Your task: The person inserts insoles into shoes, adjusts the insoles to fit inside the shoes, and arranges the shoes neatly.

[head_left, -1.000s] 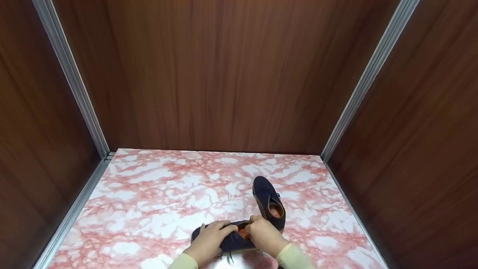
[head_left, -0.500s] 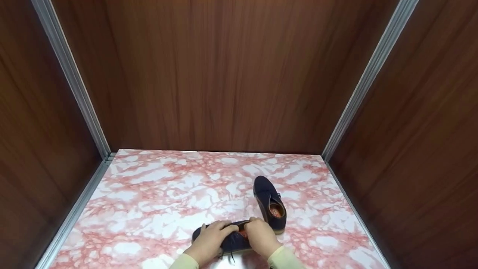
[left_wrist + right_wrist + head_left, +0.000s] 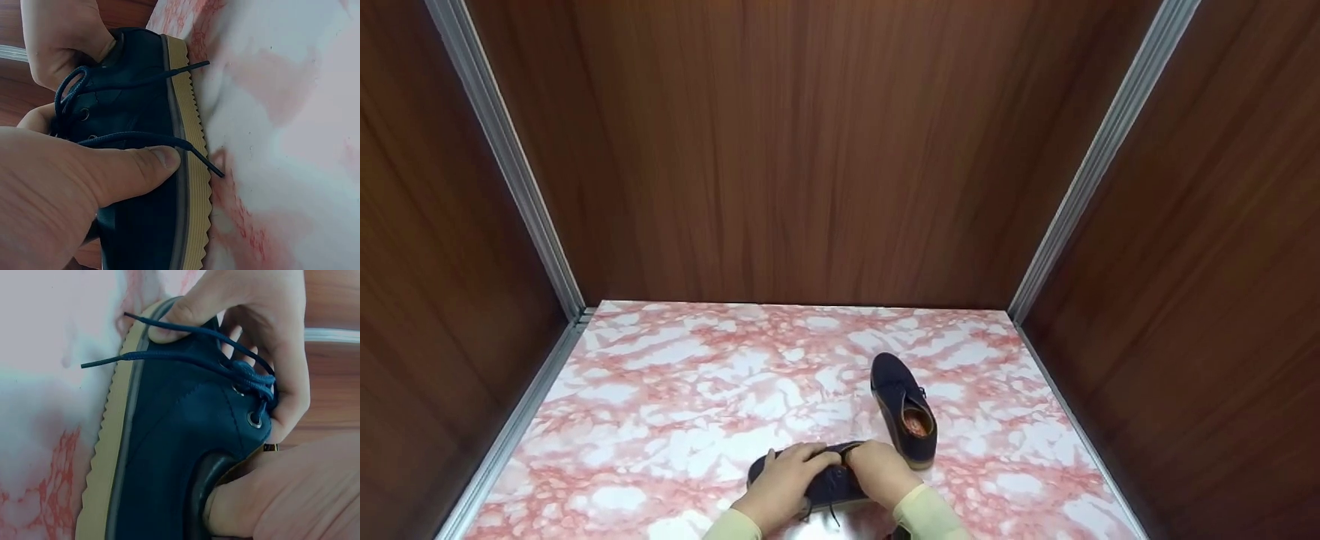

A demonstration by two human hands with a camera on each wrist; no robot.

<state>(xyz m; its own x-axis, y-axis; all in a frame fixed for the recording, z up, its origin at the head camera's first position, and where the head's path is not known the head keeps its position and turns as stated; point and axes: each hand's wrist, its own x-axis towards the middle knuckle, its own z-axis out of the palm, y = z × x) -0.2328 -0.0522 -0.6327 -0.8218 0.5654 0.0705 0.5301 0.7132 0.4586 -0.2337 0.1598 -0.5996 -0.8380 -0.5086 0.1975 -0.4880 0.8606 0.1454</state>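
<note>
A dark navy lace-up shoe (image 3: 834, 487) with a tan ridged sole lies sideways near the front of the table, toe to the left. My left hand (image 3: 784, 484) grips its front part, thumb pressed along the side near the sole in the left wrist view. Loose blue laces (image 3: 126, 136) hang over that side, one across the thumb. My right hand (image 3: 879, 474) reaches into the shoe's opening (image 3: 211, 467); its thumb dips inside, and its fingertips are hidden there. The matching shoe (image 3: 894, 394), orange inside, stands upright just beyond the right hand, toe pointing away.
The table (image 3: 675, 397) has a red-and-white marbled top. Brown wood-grain panels (image 3: 795, 150) rise at the back and both sides, joined by grey metal posts (image 3: 502, 150) at the corners.
My right hand has pushed deeper into the shoe's opening, covering the orange insole that showed before. The left hand keeps its grip, and the other shoe stays put.
</note>
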